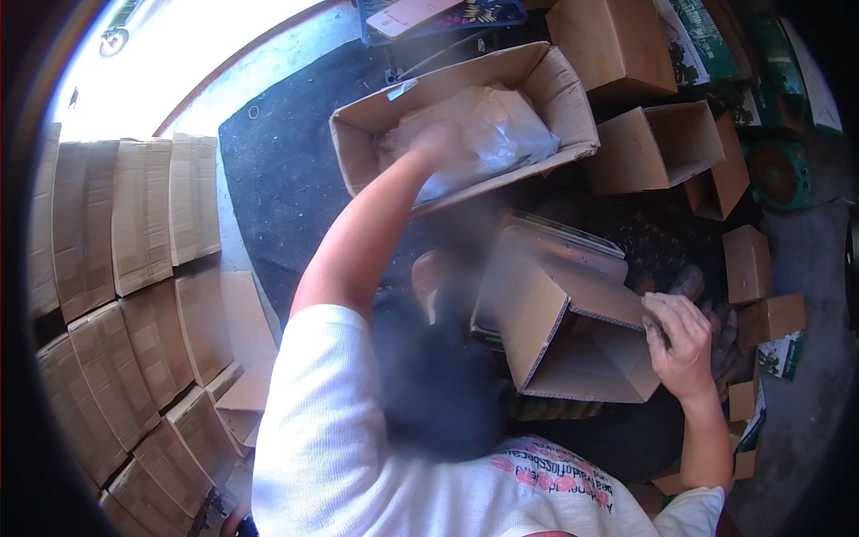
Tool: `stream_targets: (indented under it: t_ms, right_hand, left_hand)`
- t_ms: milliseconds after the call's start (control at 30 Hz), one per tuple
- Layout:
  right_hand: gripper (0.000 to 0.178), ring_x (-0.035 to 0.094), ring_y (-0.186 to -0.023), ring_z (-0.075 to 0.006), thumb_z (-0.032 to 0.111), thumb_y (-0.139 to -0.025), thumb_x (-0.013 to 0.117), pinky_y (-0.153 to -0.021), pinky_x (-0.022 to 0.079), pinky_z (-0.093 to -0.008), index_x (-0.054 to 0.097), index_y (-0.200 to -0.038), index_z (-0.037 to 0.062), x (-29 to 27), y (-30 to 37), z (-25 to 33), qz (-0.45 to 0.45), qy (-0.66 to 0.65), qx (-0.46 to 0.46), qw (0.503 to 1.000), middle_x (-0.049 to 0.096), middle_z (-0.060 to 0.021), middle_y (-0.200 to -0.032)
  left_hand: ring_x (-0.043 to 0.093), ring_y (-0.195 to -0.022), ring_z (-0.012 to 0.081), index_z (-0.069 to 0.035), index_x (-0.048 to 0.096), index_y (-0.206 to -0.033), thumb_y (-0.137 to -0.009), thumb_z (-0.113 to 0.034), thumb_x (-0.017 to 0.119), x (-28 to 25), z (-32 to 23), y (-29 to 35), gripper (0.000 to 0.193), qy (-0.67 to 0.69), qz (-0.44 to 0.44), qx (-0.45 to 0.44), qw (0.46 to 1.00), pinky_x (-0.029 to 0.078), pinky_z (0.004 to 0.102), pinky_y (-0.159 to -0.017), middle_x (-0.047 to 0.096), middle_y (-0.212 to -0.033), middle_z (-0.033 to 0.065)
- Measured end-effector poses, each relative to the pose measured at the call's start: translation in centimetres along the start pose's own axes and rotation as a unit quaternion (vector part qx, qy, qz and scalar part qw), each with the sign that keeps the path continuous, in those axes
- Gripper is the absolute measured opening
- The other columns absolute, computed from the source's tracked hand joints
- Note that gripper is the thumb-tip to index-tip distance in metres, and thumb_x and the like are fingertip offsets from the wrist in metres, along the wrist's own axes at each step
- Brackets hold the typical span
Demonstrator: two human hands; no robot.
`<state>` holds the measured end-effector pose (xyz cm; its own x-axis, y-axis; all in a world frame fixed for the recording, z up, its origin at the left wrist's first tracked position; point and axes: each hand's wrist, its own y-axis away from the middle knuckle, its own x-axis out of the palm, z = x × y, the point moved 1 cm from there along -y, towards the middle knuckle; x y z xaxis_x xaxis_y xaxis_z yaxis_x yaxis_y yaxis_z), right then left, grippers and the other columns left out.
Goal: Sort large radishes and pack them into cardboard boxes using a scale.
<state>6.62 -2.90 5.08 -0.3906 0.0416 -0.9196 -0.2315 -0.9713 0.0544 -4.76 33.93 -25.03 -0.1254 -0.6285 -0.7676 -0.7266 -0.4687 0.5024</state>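
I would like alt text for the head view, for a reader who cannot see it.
A person in a white shirt reaches a blurred left hand into a wide cardboard box containing clear plastic, while the right hand touches the rim of a smaller open carton. Stacked boxes stand at the left; more cardboard boxes are at the right.

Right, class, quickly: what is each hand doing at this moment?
Left hand: inside the large carton, by the clear plastic; blurred, grip cannot be told.
Right hand: closed on the edge of the open box.
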Motion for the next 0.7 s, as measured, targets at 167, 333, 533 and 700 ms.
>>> stream_targets:
  t_ms: [167, 333, 533, 700]
  right_hand:
    - [0.030, 0.067, -0.088, -0.0308, -0.003, -0.071, 0.070, -0.076, 0.053, -0.0399, 0.067, -0.100, -0.0003, 1.2, -5.4, 0.1, 0.012, -0.002, -0.086, 0.996, 0.069, -0.0133, -0.097]
    - [0.025, 0.066, -0.085, -0.0283, 0.001, -0.075, 0.069, -0.075, 0.052, -0.0388, 0.068, -0.100, 0.0007, 2.3, -9.5, 0.3, 0.029, 0.009, -0.157, 0.987, 0.068, -0.0114, -0.094]
    - [0.026, 0.065, -0.093, -0.0325, 0.004, -0.080, 0.068, -0.083, 0.052, -0.0422, 0.064, -0.105, 0.0036, 4.2, -14.4, -1.4, 0.050, 0.001, -0.124, 0.991, 0.066, -0.0132, -0.096]
    - [0.038, 0.062, -0.104, -0.0384, 0.004, -0.079, 0.070, -0.091, 0.050, -0.0450, 0.059, -0.116, 0.0048, 6.9, -19.3, -0.8, -0.029, -0.147, -0.051, 0.987, 0.063, -0.0185, -0.109]
  left_hand:
    - [0.068, -0.105, 0.0322, -0.012, 0.072, -0.105, -0.074, -0.044, 0.081, 1.7, -1.5, -0.2, 0.046, -0.061, 0.012, 0.014, 0.998, 0.054, 0.0425, -0.089, 0.072, -0.111, 0.0110]
    - [0.068, -0.102, 0.0296, -0.015, 0.073, -0.103, -0.075, -0.036, 0.081, 1.2, -1.8, -0.4, 0.035, -0.089, 0.023, -0.019, 0.996, 0.054, 0.0415, -0.086, 0.072, -0.107, 0.0114]
    - [0.070, -0.085, 0.0268, -0.008, 0.067, -0.098, -0.085, -0.024, 0.074, -4.8, -0.5, 4.2, 0.022, 0.045, -0.117, 0.160, 0.979, 0.053, 0.0414, -0.077, 0.072, -0.095, 0.0114]
    - [0.069, -0.079, 0.0347, -0.004, 0.062, -0.104, -0.092, -0.015, 0.064, -9.8, -8.9, 10.6, 0.016, 0.160, -0.227, 0.267, 0.923, 0.054, 0.0432, -0.075, 0.069, -0.091, 0.0161]
